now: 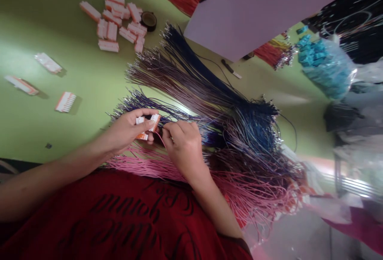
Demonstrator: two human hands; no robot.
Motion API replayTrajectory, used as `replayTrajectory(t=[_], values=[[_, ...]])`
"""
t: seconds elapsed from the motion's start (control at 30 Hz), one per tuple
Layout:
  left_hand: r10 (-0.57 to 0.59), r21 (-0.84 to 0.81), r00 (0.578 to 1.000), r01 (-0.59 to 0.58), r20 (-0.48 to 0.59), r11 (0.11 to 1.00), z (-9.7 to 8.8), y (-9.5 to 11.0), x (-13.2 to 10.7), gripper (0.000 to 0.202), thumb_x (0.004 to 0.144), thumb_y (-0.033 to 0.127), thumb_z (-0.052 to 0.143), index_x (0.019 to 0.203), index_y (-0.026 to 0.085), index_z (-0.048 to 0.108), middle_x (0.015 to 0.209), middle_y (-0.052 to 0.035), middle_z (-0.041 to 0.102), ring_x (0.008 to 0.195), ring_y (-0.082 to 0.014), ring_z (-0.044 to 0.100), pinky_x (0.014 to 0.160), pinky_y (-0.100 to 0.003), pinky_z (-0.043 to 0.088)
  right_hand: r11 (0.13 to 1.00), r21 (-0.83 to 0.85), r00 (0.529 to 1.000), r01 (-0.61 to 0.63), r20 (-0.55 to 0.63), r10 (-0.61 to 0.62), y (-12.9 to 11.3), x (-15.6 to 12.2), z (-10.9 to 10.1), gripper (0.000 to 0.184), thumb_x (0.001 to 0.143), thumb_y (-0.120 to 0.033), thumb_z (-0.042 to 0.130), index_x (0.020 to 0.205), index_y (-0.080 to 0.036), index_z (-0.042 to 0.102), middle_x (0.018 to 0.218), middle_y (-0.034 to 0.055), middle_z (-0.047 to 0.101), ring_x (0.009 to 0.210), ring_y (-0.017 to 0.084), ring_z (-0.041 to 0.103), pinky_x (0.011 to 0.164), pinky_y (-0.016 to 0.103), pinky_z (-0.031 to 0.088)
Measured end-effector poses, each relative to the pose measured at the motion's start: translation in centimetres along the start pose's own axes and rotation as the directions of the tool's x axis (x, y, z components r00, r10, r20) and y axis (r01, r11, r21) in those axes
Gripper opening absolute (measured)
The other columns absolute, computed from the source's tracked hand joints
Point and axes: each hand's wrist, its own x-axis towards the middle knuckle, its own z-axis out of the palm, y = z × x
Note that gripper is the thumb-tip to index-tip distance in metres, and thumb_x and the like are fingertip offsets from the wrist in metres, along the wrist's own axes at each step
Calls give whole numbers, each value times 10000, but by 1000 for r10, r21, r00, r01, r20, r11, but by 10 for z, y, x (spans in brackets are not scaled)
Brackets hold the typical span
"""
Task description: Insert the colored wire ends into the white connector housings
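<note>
My left hand (136, 126) is closed around white-and-orange connector housings (154, 122), with one pinched near the fingertips and another behind it in the palm. A pink wire (162, 139) runs from the held housing down toward my right hand (183, 138). The right fingers are pinched together just beside the housing, at a thin wire whose end is hidden by them. Below both hands lies a bundle of pink wires (143, 164). Dark blue and purple wires (140, 102) with metal-tipped ends spread out just beyond the hands.
A pile of connector housings (111, 31) lies beside a tape roll (149, 20); several more lie singly at left. Brown wires (167, 80) and dark blue wires (191, 56) stretch across the green table (26, 132). A bag of turquoise pieces (327, 68) sits right, near a small black-handled tool (228, 66).
</note>
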Motion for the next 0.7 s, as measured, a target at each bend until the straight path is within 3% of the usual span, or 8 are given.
replayTrajectory(t=[0.17, 0.43, 0.7], values=[[-2, -14, 1000, 2, -3, 1000, -1, -1, 1, 544, 736, 379, 947, 1179, 170, 710, 728, 13, 710, 581, -160, 677, 579, -295, 607, 999, 21, 999, -37, 6, 37, 1, -4, 8, 296, 1034, -108, 564, 772, -217, 649, 673, -9, 725, 642, 153, 613, 719, 322, 354], [-18, -73, 1000, 18, 0, 997, 0, 0, 1, 517, 671, 339, 997, 1089, 172, 741, 698, 13, 736, 527, -139, 664, 521, -255, 576, 999, 10, 999, 47, -14, -47, 3, 3, 7, 311, 1051, -114, 551, 769, -212, 639, 651, -15, 706, 618, 153, 589, 713, 343, 329], [-32, -52, 999, 31, -19, 998, 2, 3, 0, 472, 700, 317, 966, 1091, 150, 760, 702, 0, 735, 512, -132, 644, 524, -267, 585, 996, 53, 993, 76, -90, -71, 2, 0, 17, 318, 1089, -146, 526, 798, -207, 639, 664, -6, 724, 618, 153, 598, 717, 336, 357]])
